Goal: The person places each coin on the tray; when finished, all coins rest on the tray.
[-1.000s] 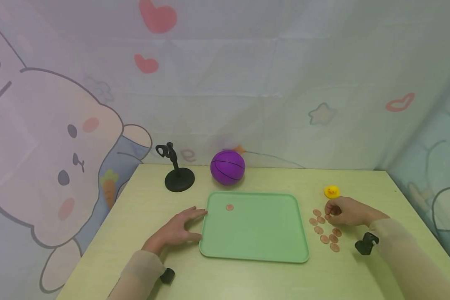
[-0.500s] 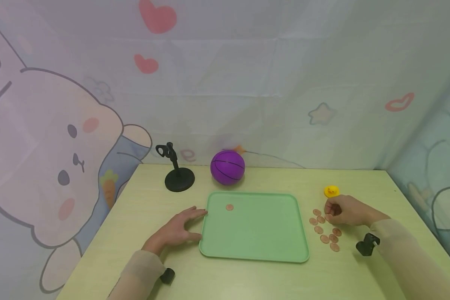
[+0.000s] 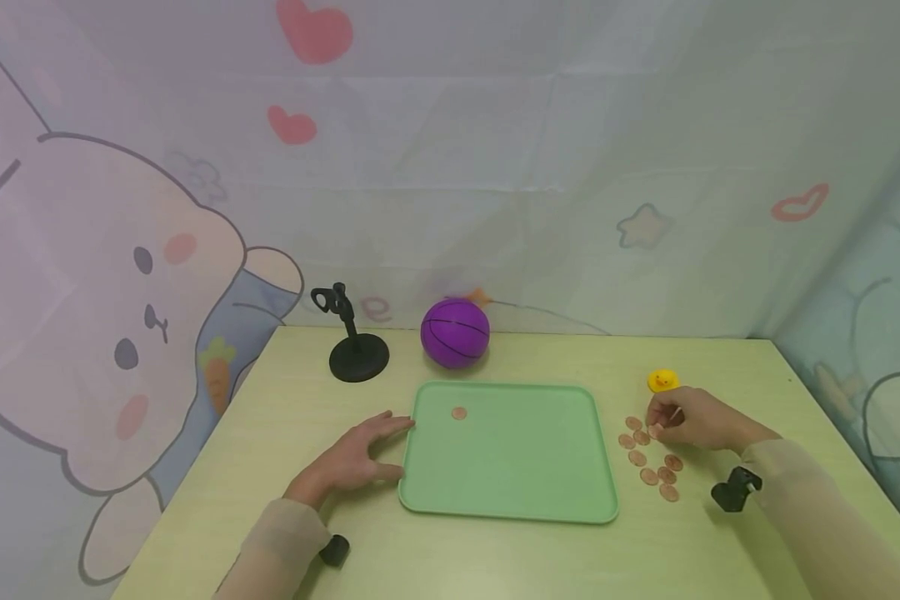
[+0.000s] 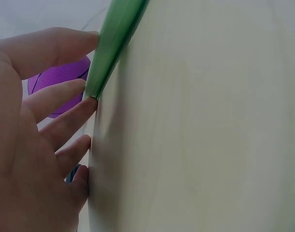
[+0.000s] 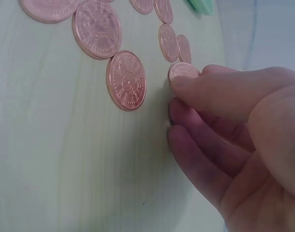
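"What did we see nearest?"

"Two pale sleeves (image 3: 817, 508), each with a black block (image 3: 335, 551) at the wrist, over the table (image 3: 465, 567)."

"And the loose coins (image 3: 669, 493)?"

"We counted eight, lying flat in a scatter beside the tray (image 3: 506, 467), on its right. Some touched each other, and a few lay nearer to us than the right hand (image 3: 697, 421) did."

"How were that hand's fingers?"

"Thumb and index finger were pinching one coin (image 5: 183, 70), with the other fingers bent in beside them. We couldn't tell whether it was clear of the table."

"What about the left hand (image 3: 351, 457)?"

"It was at the tray's left rim, fingers spread and fairly straight. In the left wrist view we saw fingertips touching the rim."

"Did the tray hold anything?"

"One tray coin (image 3: 459, 413), lying toward the far left corner."

"And past all that?"

"A yellow duck (image 3: 663, 381) sat just beyond the right hand. Behind the tray we had a black stand (image 3: 358, 358) and, to its right, a purple ball (image 3: 455, 333). At the very back hung a curtain (image 3: 495, 150) with hearts and a rabbit printed on it."
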Motion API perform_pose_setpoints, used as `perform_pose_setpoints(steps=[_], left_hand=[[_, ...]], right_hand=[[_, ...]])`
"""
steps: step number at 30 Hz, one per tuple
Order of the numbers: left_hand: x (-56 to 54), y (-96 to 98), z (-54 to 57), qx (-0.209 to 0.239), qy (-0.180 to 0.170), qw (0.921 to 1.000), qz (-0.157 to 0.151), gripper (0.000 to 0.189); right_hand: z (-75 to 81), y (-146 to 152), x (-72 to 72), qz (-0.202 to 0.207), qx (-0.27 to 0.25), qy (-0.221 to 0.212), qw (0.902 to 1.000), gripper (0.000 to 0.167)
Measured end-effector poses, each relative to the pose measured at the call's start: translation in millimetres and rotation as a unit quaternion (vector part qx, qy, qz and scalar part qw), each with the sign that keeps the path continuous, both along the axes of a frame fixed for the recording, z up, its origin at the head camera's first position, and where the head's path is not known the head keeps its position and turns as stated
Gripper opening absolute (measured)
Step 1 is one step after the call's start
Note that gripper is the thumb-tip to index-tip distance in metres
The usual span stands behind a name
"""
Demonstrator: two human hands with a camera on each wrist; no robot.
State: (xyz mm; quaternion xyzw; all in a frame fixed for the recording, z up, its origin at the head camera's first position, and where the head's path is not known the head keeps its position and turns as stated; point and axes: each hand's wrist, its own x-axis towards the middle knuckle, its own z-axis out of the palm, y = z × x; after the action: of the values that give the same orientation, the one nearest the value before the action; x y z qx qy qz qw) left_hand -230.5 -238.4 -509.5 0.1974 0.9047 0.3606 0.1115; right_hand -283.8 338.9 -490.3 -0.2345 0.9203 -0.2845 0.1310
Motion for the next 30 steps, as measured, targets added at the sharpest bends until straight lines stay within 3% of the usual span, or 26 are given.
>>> perform_pose_setpoints(steps=[10, 15, 21, 30], left_hand=[[1.0, -0.1, 1.0, 0.003, -0.006, 1.0000, 0.003, 0.078], [0.1, -0.2, -0.4, 0.007, -0.007, 0.9999, 0.002, 0.078], [0.0, -0.9, -1.3, 0.009, -0.008, 0.9999, 0.002, 0.078], [0.6, -1.4, 0.6, 0.006, -0.005, 1.0000, 0.003, 0.078]], right_hand=[[-1.5, 7.1, -0.7, 0.006, -0.050, 0.000, 0.9987, 0.008], [1.2, 5.8, 1.8, -0.022, -0.075, -0.005, 0.9969, 0.008], [7.5, -3.0, 4.5, -0.053, -0.126, -0.046, 0.9896, 0.030], [16.5, -34.4, 3.8, -0.056, -0.178, -0.063, 0.9805, 0.039]])
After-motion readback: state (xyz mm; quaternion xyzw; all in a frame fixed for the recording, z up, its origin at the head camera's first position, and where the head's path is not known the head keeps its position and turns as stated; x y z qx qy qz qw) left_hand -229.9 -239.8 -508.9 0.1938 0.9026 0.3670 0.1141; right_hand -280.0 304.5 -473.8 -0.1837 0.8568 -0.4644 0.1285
